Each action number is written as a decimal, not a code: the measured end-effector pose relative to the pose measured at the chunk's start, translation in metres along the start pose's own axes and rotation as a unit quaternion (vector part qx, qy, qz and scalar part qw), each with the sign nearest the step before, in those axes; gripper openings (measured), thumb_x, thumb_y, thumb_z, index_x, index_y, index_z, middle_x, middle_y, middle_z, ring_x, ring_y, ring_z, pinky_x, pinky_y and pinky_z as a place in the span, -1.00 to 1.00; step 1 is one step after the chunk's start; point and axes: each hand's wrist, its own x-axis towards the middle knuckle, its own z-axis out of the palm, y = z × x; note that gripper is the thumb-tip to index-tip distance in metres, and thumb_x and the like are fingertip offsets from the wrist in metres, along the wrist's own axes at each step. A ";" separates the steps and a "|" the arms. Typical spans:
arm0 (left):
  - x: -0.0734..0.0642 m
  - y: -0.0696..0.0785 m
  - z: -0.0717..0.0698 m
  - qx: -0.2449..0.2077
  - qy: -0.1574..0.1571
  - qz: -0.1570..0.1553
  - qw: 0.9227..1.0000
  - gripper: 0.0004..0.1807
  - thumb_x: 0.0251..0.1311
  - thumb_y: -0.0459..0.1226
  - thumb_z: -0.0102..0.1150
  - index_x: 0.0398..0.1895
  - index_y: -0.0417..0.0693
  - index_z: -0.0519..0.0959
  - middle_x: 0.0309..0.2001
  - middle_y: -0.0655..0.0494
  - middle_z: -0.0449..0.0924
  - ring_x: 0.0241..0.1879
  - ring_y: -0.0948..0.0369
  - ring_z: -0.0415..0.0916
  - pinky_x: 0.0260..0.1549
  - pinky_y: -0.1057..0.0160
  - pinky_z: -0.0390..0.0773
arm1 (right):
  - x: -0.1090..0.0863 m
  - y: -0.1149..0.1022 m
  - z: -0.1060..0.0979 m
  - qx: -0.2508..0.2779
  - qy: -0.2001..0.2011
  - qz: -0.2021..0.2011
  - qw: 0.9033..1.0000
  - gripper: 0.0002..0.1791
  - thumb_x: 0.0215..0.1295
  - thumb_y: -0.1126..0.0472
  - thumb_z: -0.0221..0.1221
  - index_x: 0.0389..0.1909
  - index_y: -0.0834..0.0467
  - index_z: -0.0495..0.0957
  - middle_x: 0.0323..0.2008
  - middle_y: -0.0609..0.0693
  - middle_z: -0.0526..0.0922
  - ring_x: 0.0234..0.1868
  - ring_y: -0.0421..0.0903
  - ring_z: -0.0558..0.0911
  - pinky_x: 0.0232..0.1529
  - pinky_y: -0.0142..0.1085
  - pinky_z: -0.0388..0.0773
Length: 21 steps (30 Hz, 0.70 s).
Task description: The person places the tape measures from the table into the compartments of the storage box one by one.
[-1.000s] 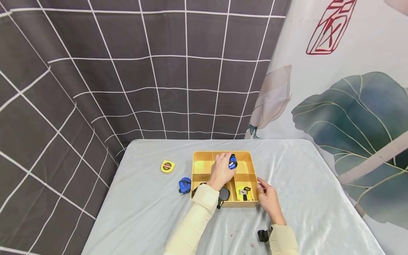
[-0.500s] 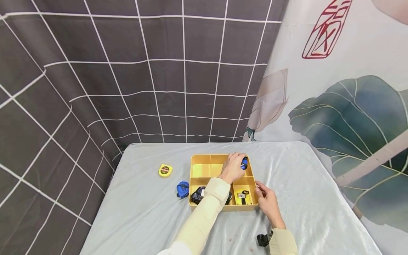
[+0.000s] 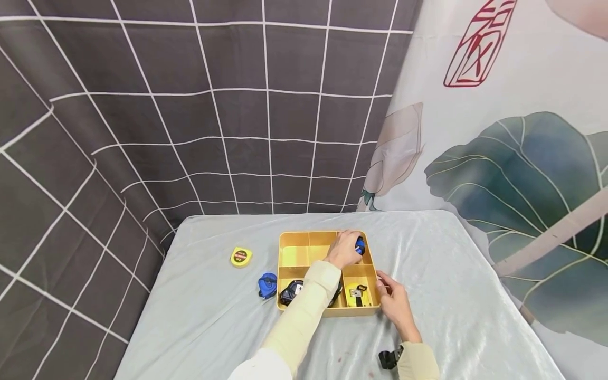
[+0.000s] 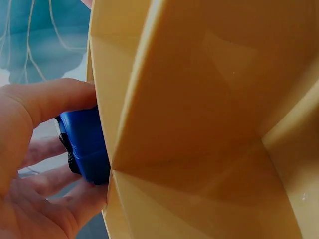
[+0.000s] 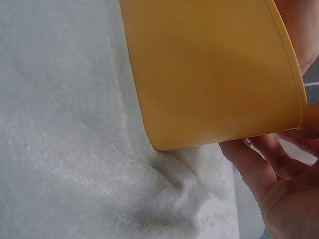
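Observation:
My left hand [image 3: 343,250] grips a blue tape measure [image 3: 360,246] with black trim at the back right compartment of a yellow divided box [image 3: 329,312]. In the left wrist view, thumb and fingers lie around this blue tape measure [image 4: 85,144], partly behind the box's wall. My right hand [image 3: 398,306] rests against the box's right side near the front corner; the right wrist view shows its fingertips at the outer wall [image 5: 214,74]. A yellow tape measure [image 3: 356,295] lies in the front right compartment. Black tape measures [image 3: 291,292] are in the front left, partly hidden by my left sleeve.
Left of the box, another blue tape measure [image 3: 267,285] lies on the pale cloth-covered table [image 3: 204,327]. A yellow tape measure [image 3: 240,257] lies farther back. Dark grid-patterned curtain [image 3: 228,121] hangs behind. A black wrist device [image 3: 388,360] sits by the right sleeve.
My left hand has carried the blue tape measure right and down into the back right compartment. My right hand has stayed at the box's side. The whole view has shifted slightly.

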 end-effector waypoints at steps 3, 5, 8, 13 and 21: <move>0.003 0.000 0.003 0.025 -0.019 0.000 1.000 -0.47 -0.20 -0.22 0.41 -0.04 0.02 0.52 -0.18 0.07 0.50 -0.24 0.19 0.43 -0.35 0.34 0.46 | -0.001 0.001 0.000 0.003 0.003 0.002 1.000 -0.61 0.33 0.35 -0.06 0.16 0.30 0.40 -0.11 0.28 0.58 -0.22 0.02 0.54 -0.32 -0.39 0.45; 0.004 0.000 0.006 0.049 -0.036 0.004 0.998 -0.53 -0.18 -0.20 0.41 -0.09 0.03 0.53 -0.22 0.07 0.49 -0.26 0.19 0.42 -0.37 0.32 0.46 | -0.001 0.000 0.000 0.006 0.001 0.002 1.000 -0.61 0.33 0.34 -0.06 0.16 0.30 0.39 -0.11 0.28 0.58 -0.23 0.03 0.54 -0.32 -0.39 0.45; 0.005 0.000 0.008 0.085 -0.057 0.009 0.995 -0.56 -0.13 -0.17 0.39 -0.10 0.06 0.53 -0.23 0.08 0.49 -0.26 0.18 0.43 -0.36 0.30 0.47 | -0.001 -0.001 0.000 0.012 0.000 0.001 1.000 -0.61 0.33 0.34 -0.06 0.16 0.30 0.40 -0.13 0.27 0.58 -0.23 0.04 0.54 -0.34 -0.39 0.45; 0.009 0.002 0.009 0.120 -0.086 0.020 0.989 -0.60 -0.04 -0.16 0.33 -0.05 0.13 0.55 -0.19 0.09 0.54 -0.20 0.15 0.46 -0.31 0.23 0.50 | -0.001 -0.001 0.000 0.021 0.005 0.005 1.000 -0.62 0.31 0.36 -0.05 0.14 0.31 0.41 -0.15 0.25 0.59 -0.23 0.04 0.55 -0.35 -0.40 0.47; 0.020 0.006 0.014 0.170 -0.134 -0.003 0.976 -0.93 -0.02 -0.20 0.25 -0.41 0.13 0.60 -0.26 0.20 0.62 -0.26 0.19 0.53 -0.42 0.23 0.49 | -0.001 0.000 0.000 0.024 0.011 0.000 1.000 -0.63 0.30 0.38 -0.04 0.11 0.33 0.43 -0.21 0.22 0.59 -0.26 0.03 0.56 -0.35 -0.40 0.47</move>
